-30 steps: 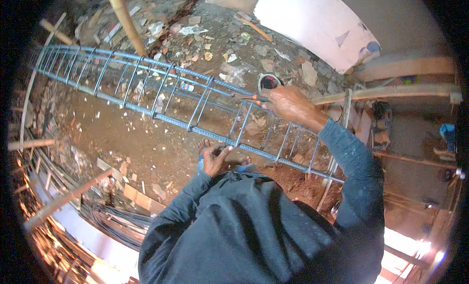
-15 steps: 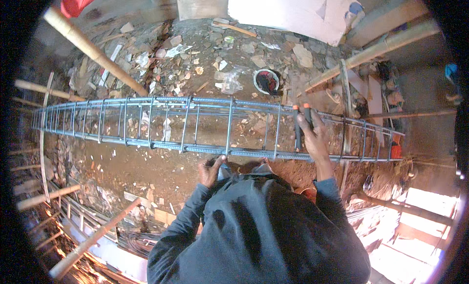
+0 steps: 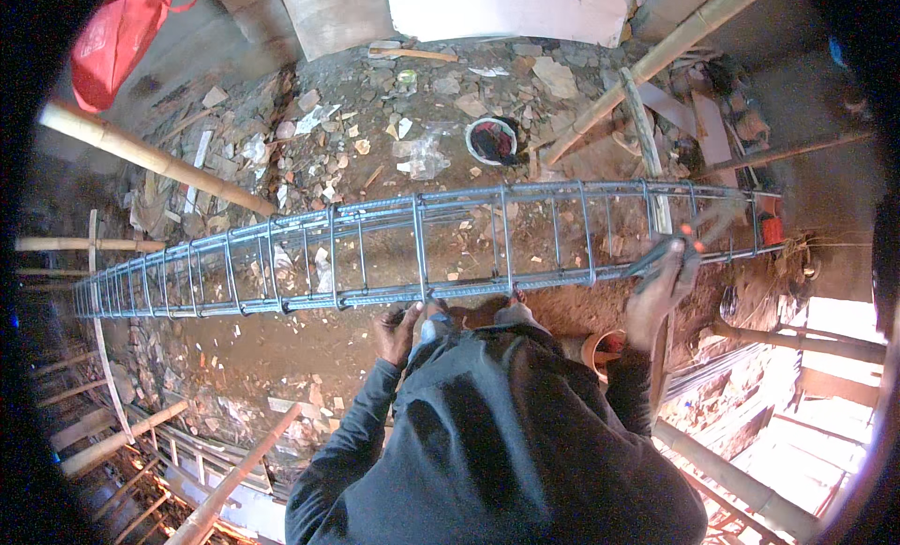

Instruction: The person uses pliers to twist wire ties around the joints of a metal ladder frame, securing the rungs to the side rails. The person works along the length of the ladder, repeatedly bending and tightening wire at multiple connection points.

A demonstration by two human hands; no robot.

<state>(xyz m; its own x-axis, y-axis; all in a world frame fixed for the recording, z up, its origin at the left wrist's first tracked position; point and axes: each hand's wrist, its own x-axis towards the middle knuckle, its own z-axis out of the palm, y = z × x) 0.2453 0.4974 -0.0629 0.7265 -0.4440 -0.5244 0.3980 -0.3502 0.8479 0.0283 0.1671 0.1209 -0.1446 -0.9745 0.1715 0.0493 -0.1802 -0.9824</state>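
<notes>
"What's the right hand [image 3: 661, 287] doing?"

"It's gripping a dark tool [image 3: 649, 256] toward the right end of the rebar cage [image 3: 459, 289], which is stretching crosswise."

"And the left hand [image 3: 396, 331]?"

"Resting by the cage's near side; I can't tell its grip. Tool handling seems underway, probably calling next for steadying the cage."

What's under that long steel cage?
Through gaps in the cage, brown dirt and pale scraps show below. Whatever lies directly behind its bars is covered and can't be seen.
</notes>
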